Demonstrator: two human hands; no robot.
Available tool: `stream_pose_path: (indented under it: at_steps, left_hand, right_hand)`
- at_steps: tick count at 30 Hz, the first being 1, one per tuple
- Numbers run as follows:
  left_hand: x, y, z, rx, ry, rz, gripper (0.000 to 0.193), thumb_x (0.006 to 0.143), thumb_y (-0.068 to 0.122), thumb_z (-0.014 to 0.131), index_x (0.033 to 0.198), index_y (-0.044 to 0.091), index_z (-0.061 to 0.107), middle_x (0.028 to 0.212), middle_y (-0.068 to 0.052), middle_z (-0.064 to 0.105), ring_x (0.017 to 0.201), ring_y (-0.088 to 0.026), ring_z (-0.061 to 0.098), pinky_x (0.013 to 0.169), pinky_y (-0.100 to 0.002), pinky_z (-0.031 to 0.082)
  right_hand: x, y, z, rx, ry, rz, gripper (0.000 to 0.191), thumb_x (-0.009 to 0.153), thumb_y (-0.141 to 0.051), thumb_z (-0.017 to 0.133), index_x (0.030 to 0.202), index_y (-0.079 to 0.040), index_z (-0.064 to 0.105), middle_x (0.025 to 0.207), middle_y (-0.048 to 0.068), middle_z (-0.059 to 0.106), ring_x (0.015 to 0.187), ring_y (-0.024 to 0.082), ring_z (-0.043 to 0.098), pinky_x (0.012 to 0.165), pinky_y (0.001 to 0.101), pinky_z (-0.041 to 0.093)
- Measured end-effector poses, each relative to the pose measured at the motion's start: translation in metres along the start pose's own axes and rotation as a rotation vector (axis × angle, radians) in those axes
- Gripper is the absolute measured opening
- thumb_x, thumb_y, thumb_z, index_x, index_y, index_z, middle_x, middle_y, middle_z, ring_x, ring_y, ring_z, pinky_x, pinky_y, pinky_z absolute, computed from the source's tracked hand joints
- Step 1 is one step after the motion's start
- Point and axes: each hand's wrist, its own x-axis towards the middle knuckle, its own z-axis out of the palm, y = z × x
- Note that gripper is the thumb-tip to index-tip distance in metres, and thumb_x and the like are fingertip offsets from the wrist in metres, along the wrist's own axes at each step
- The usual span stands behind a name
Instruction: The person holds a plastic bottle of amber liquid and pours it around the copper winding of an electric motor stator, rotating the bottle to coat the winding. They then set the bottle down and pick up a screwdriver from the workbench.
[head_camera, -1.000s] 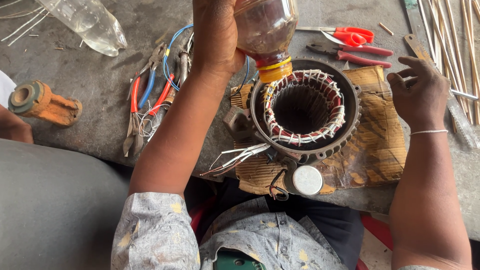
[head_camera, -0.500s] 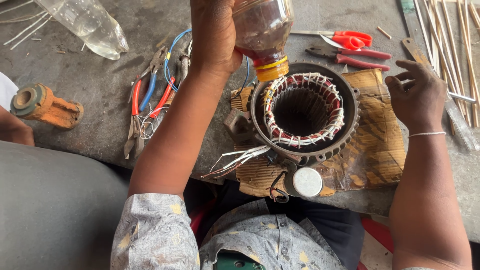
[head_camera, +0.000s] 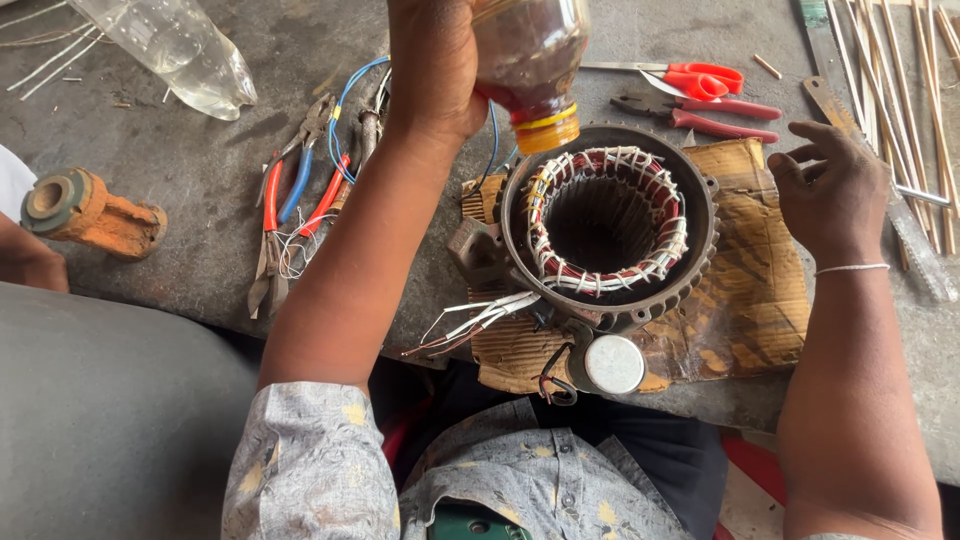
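My left hand (head_camera: 432, 70) grips a plastic bottle (head_camera: 525, 55) of dark red-brown liquid, tipped mouth-down with its yellow neck right over the rim of a round motor stator (head_camera: 608, 225). The stator shows copper windings tied with white cord and stands on torn brown cardboard (head_camera: 745, 300). Loose white leads (head_camera: 475, 320) trail from its left side. My right hand (head_camera: 835, 185) hovers to the right of the stator, fingers curled and apart, holding nothing.
Pliers with red and blue handles (head_camera: 290, 215) lie left of the stator. Red scissors (head_camera: 690, 78) and red-handled pliers (head_camera: 700, 110) lie behind it. An orange metal part (head_camera: 85, 210), a clear plastic bottle (head_camera: 170, 45), thin sticks (head_camera: 900, 90) and a round white cap (head_camera: 613, 363) are nearby.
The bottle's neck has shifted slightly left and back along the stator's rim. My right hand has stayed beside the stator.
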Motion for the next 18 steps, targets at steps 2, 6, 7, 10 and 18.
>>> stream_pose_path:
  at_steps: [2, 6, 7, 10, 18]
  left_hand:
    - [0.005, -0.004, 0.001, 0.003, -0.03, 0.015, 0.026, 0.102, 0.028, 0.071, 0.107, 0.003, 0.068, 0.1, -0.006, 0.073, 0.099, -0.02, 0.071, 0.092, -0.043, 0.059]
    - [0.006, -0.007, 0.004, -0.002, -0.035, 0.028, 0.025, 0.103, 0.027, 0.071, 0.107, 0.003, 0.067, 0.1, -0.005, 0.072, 0.1, -0.02, 0.07, 0.094, -0.043, 0.058]
    - [0.005, -0.006, 0.004, 0.006, -0.039, 0.029, 0.025, 0.104, 0.026, 0.072, 0.105, 0.002, 0.067, 0.098, -0.005, 0.071, 0.096, -0.019, 0.069, 0.091, -0.043, 0.058]
    - [-0.002, -0.001, 0.003, 0.027, -0.024, 0.031, 0.022, 0.104, 0.023, 0.074, 0.102, 0.002, 0.067, 0.095, -0.004, 0.069, 0.091, -0.018, 0.067, 0.087, -0.041, 0.056]
    - [0.006, -0.006, 0.009, 0.011, -0.032, 0.014, 0.023, 0.103, 0.024, 0.07, 0.101, 0.001, 0.069, 0.095, -0.008, 0.072, 0.091, -0.022, 0.071, 0.087, -0.043, 0.059]
  right_hand:
    - [-0.001, -0.001, -0.001, 0.015, -0.001, 0.008, 0.036, 0.102, -0.016, 0.081, 0.136, -0.007, 0.072, 0.11, 0.014, 0.077, 0.09, 0.022, 0.075, 0.08, 0.0357, 0.059]
    - [-0.001, -0.003, -0.003, 0.04, -0.001, 0.016, 0.036, 0.102, -0.016, 0.081, 0.136, -0.007, 0.072, 0.11, 0.013, 0.077, 0.09, 0.021, 0.074, 0.079, 0.0353, 0.058]
    - [-0.001, -0.004, -0.003, 0.042, -0.001, 0.015, 0.035, 0.102, -0.016, 0.08, 0.134, -0.007, 0.071, 0.11, 0.013, 0.077, 0.09, 0.021, 0.074, 0.079, 0.0352, 0.058]
    - [-0.001, -0.003, -0.003, 0.043, -0.001, 0.01, 0.04, 0.101, -0.016, 0.081, 0.139, -0.008, 0.072, 0.111, 0.013, 0.077, 0.089, 0.022, 0.074, 0.079, 0.0354, 0.058]
    - [-0.001, -0.003, -0.003, 0.027, -0.001, 0.004, 0.038, 0.102, -0.016, 0.081, 0.137, -0.008, 0.072, 0.11, 0.013, 0.077, 0.089, 0.022, 0.074, 0.078, 0.036, 0.058]
